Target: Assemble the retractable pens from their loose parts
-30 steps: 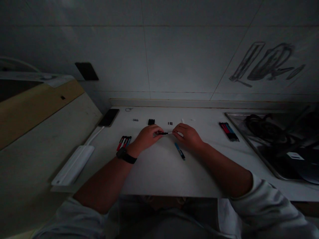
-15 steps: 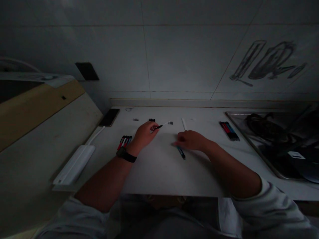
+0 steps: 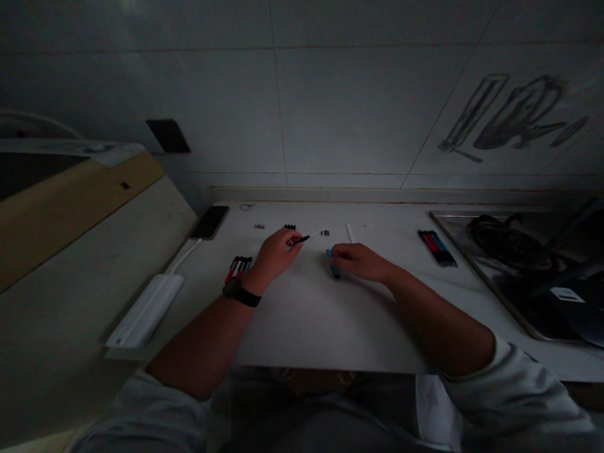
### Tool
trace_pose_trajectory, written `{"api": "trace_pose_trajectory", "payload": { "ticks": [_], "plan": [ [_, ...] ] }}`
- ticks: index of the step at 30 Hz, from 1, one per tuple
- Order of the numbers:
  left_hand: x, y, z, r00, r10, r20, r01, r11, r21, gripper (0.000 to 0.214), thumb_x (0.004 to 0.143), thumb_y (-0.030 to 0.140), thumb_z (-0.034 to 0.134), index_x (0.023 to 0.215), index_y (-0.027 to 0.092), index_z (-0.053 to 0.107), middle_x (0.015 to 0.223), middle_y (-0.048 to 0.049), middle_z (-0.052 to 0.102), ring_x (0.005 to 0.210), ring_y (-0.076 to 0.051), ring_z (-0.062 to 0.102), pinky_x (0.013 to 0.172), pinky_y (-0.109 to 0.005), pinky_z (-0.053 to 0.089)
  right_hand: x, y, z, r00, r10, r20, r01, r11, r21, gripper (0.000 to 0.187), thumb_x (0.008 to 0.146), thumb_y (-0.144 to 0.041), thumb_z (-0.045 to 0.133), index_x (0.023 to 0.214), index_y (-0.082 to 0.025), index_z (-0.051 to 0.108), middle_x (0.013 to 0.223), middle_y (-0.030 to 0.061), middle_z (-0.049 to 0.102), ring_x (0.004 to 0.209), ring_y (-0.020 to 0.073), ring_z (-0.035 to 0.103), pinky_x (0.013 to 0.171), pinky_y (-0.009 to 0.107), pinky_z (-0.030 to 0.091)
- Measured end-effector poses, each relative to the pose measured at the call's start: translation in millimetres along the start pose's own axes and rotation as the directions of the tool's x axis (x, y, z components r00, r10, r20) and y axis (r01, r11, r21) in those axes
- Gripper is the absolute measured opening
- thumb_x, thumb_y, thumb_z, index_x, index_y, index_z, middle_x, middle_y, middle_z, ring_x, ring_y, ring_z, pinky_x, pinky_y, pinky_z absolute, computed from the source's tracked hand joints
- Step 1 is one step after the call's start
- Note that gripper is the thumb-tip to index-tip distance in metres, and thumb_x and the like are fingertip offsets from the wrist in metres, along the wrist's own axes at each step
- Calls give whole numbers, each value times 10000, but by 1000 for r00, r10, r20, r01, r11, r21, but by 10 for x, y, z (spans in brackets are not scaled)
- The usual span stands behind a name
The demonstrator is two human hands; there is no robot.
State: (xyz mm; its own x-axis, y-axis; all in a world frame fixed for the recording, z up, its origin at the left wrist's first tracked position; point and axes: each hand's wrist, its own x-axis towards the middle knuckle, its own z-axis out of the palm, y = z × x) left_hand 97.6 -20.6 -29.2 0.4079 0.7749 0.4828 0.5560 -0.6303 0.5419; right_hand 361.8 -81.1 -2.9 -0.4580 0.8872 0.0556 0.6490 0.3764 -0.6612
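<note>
My left hand (image 3: pixel 278 251) is closed in a pinch on a black pen part (image 3: pixel 302 240), from which a thin white piece points right. In my right hand (image 3: pixel 359 260) is a blue-and-black pen barrel (image 3: pixel 335 272), gripped near its upper end and slanting down. Just behind the left hand lie small black pieces (image 3: pixel 289 226) in a row. A few small dark pieces (image 3: pixel 325 233) sit past the white tip. Under my left wrist, red, white and blue pen barrels (image 3: pixel 237 268) lie side by side. A white strip (image 3: pixel 349 231) lies behind the right hand.
Small springs (image 3: pixel 259 226) lie at the back left. A phone (image 3: pixel 210 222), cabled to a white power strip (image 3: pixel 147 311), rests beside a slanted panel. To the right are more red, blue and black pen parts (image 3: pixel 436 248) and a gas stove (image 3: pixel 500 296).
My right hand has shifted slightly left and up, and the blue-and-black barrel has moved left and away with it. The left hand keeps its hold; the view has shifted slightly.
</note>
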Motion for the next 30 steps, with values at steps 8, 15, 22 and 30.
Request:
{"api": "trace_pose_trajectory", "payload": {
  "ticks": [8,15,22,30],
  "plan": [
    [-5,35,-8,1000,29,3,-29,999,-22,145,940,206,677,1084,206,673,1011,-41,710,918,-186,677,861,-336,537,102,186,55,957,72,-282,60,899,433,263,926,-471,614,992,-217,633,966,60,727,873,195,691,831,365,561],
    [-6,57,-26,999,37,7,-37,999,-9,131,945,204,669,1075,213,681,1022,-40,708,945,-191,672,869,-341,531,90,298,45,881,-18,-472,2,999,-33,198,946,-348,593,1053,-223,702,1012,82,751,878,215,695,821,369,557],
    [-7,40,-20,999,42,22,-42,999,2,131,943,198,670,1072,219,685,1067,-46,725,997,-200,679,886,-345,539,77,298,32,883,-102,-458,12,981,-194,215,974,-315,578,1091,-223,733,1029,92,753,898,231,691,823,375,556],
    [-5,25,-25,998,59,35,-59,998,10,106,945,198,672,1048,214,691,1037,-44,706,982,-196,668,885,-341,531,48,263,3,886,-147,-439,15,957,-289,247,1004,-320,562,1132,-227,751,1036,91,740,921,231,678,848,368,532]
  ]
}}
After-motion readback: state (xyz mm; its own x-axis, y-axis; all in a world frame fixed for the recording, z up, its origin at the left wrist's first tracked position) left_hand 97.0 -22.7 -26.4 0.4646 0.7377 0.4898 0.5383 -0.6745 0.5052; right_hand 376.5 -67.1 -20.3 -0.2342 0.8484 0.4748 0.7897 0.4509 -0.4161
